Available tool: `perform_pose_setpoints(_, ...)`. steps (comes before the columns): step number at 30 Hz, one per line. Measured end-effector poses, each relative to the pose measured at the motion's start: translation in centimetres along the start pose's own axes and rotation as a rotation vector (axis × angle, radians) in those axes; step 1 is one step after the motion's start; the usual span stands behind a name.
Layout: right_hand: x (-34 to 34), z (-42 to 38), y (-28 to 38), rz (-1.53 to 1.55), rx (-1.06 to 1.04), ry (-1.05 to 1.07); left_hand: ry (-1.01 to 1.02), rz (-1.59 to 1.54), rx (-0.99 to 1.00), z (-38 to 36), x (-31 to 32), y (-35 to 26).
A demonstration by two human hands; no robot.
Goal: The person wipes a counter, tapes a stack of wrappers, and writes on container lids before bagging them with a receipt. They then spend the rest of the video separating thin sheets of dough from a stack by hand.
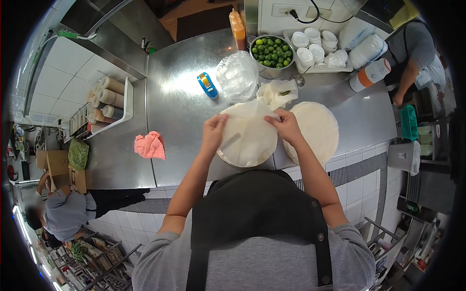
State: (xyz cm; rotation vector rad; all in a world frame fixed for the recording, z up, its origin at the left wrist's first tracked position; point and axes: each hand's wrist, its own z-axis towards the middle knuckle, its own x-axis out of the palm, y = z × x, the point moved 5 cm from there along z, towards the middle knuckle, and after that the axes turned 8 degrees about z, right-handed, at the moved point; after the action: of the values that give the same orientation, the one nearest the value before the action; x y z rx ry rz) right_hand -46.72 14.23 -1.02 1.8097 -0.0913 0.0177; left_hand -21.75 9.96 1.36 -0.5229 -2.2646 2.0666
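Observation:
In front of me on the steel counter lies a round pale stack (pixel 245 154) that looks like large flat tortillas. A thin translucent sheet (pixel 242 116) lies over its far part, its upper edge lifted. My left hand (pixel 213 130) pinches the sheet's left edge between thumb and fingers. On the opposite side, my right hand (pixel 285 127) pinches the right edge. A second pale round stack (pixel 315 131) sits just right of the first, partly behind my right forearm. Crumpled whitish wrapping (pixel 275 94) rests right beyond the sheet.
Beyond are a blue tape dispenser (pixel 208 86), a clear plastic bag (pixel 237 75), a bowl of limes (pixel 272 52), sauce bottles (pixel 238 31) and a tray of white cups (pixel 315 48). A pink cloth (pixel 150 145) lies left. People stand at left (pixel 68 211) and right (pixel 420 48).

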Motion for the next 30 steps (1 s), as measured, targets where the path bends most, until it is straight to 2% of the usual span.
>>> perform_pose_setpoints(1,-0.5,0.2,-0.5,-0.051,-0.014,-0.07,-0.109,-0.083,-0.127,-0.1,-1.1,0.2)
perform_pose_setpoints(2,-0.3,0.2,-1.2,-0.051,-0.014,-0.069,-0.111,-0.083,-0.127,-0.1,-1.5,0.7)
perform_pose_setpoints(4,1.2,-0.5,0.2,-0.042,-0.317,-0.114,-0.11,-0.01,-0.19,0.2,-2.2,2.2)
perform_pose_setpoints(5,1.9,-1.1,0.7,-0.042,-0.317,-0.111,-0.113,-0.012,-0.19,0.5,-2.8,2.6)
perform_pose_setpoints(7,4.3,-2.6,3.3,0.197,-0.117,0.066,0.213,0.414,-0.149,1.1,-2.2,2.5)
perform_pose_setpoints(8,4.6,-2.7,3.5,0.193,-0.114,0.074,0.206,0.41,-0.153,1.0,-1.8,2.2)
perform_pose_setpoints(10,5.4,-2.6,3.6,0.079,-0.085,0.138,0.058,0.407,0.136,0.7,-0.4,-3.4)
perform_pose_setpoints(11,5.6,-2.7,3.8,0.077,-0.085,0.148,0.048,0.407,0.134,0.7,0.1,-4.7)
perform_pose_setpoints(13,5.9,-2.9,4.4,0.124,-0.095,0.191,0.049,0.402,-0.016,1.1,0.5,-5.7)
perform_pose_setpoints(14,5.7,-3.1,4.6,0.122,-0.098,0.196,0.043,0.402,-0.015,1.3,0.3,-5.7)
perform_pose_setpoints(16,4.0,-3.4,4.5,0.26,-0.038,0.124,0.055,0.102,-0.028,1.6,-0.1,-5.4)
perform_pose_setpoints(17,3.4,-3.5,4.1,0.256,-0.041,0.127,0.052,0.1,-0.025,1.8,-0.5,-5.1)
perform_pose_setpoints(19,1.5,-3.4,2.7,0.267,-0.05,-0.038,-0.099,0.082,-0.01,2.3,-2.0,-5.0)
perform_pose_setpoints(23,1.7,-3.9,0.7,0.229,0.083,0.05,-0.064,0.035,0.055,1.3,0.1,-6.4)
perform_pose_setpoints(25,2.3,-3.4,1.4,-0.003,-0.069,0.041,0.064,0.098,0.215,0.5,1.7,-7.8)
perform_pose_setpoints(26,2.5,-3.0,1.4,-0.003,-0.071,0.035,0.07,0.097,0.218,0.2,1.9,-8.0)
perform_pose_setpoints(28,2.6,-2.5,4.1,0.055,-0.208,-0.116,0.172,0.171,0.187,-0.5,2.8,-8.3)
perform_pose_setpoints(29,2.3,-2.2,5.0,0.057,-0.21,-0.123,0.175,0.167,0.2,-0.8,2.9,-8.9)
perform_pose_setpoints(30,2.6,-1.8,6.2,-0.051,-0.267,-0.021,0.182,0.169,0.203,-0.8,2.9,-8.6)
